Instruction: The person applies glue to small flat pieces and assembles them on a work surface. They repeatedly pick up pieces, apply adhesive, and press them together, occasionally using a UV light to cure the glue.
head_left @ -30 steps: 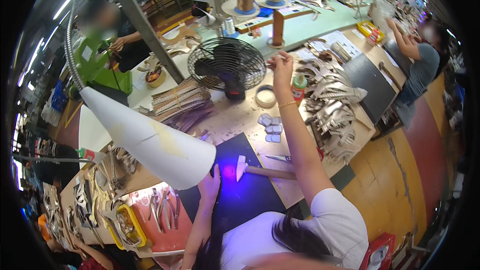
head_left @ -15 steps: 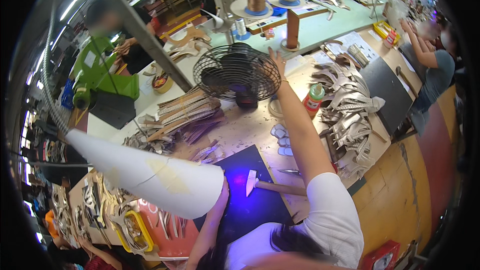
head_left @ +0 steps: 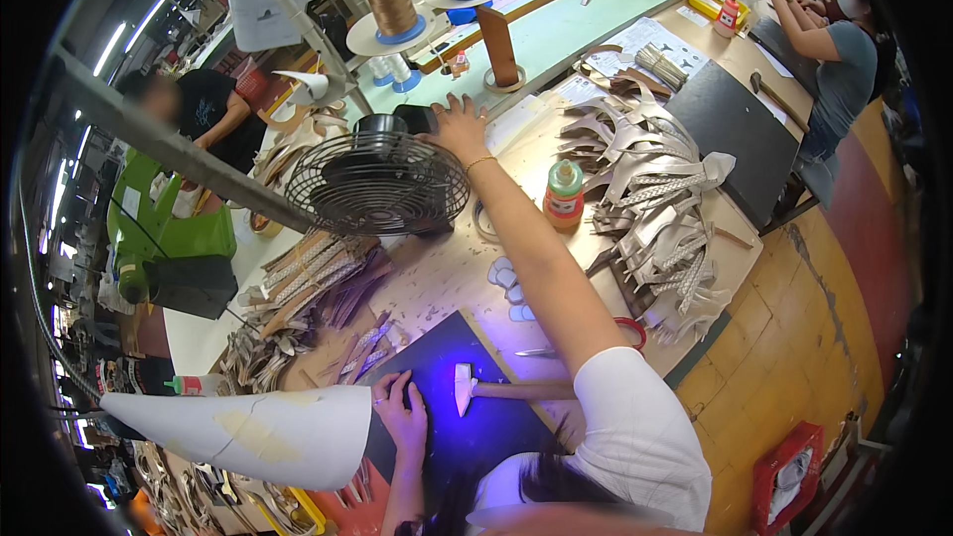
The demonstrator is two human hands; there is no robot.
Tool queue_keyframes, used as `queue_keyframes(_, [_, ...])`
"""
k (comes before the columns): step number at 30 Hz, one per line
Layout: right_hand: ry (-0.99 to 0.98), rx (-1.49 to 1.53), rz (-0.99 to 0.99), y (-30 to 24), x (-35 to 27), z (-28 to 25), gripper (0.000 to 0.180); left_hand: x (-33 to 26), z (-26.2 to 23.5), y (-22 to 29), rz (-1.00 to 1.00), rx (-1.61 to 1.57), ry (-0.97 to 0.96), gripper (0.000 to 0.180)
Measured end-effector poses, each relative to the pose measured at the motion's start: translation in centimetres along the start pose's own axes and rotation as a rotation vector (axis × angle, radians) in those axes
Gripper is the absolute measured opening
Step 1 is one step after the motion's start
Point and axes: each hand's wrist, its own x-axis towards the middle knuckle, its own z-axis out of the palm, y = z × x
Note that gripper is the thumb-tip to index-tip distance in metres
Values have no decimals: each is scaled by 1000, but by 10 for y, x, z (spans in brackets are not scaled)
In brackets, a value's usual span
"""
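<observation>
The round black wire-cage desk fan (head_left: 378, 182) is standing mid-bench, its base hidden behind the cage — a white cone lamp shade (head_left: 248, 432) is covering the near-left bench. Pale strap cut-outs (head_left: 650, 199) are crowding the right edge. The right hand (head_left: 459, 126) is resting fingers spread on the fan's rear housing; the left hand (head_left: 400, 414) is lying flat, gripping nothing, on the dark cutting mat (head_left: 472, 377) beside a small hammer (head_left: 496, 389).

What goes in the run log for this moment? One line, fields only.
right hand: stretched out, on back of black desk fan | left hand: flat on dark mat | hammer: lying on mat, untouched
</observation>
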Motion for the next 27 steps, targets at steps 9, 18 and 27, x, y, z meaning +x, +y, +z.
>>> queue_keyframes(9, [-105,22,-42,-2,3,-2,85,-3,3,-12,20,30,8,21])
queue_keyframes(18, [-45,70,-11,-1,5,0,89,-3,2,-8,0,59,7,22])
queue_keyframes(27, [210,139,-36,15,2,3,61,1,1,-5,81,90,33,21])
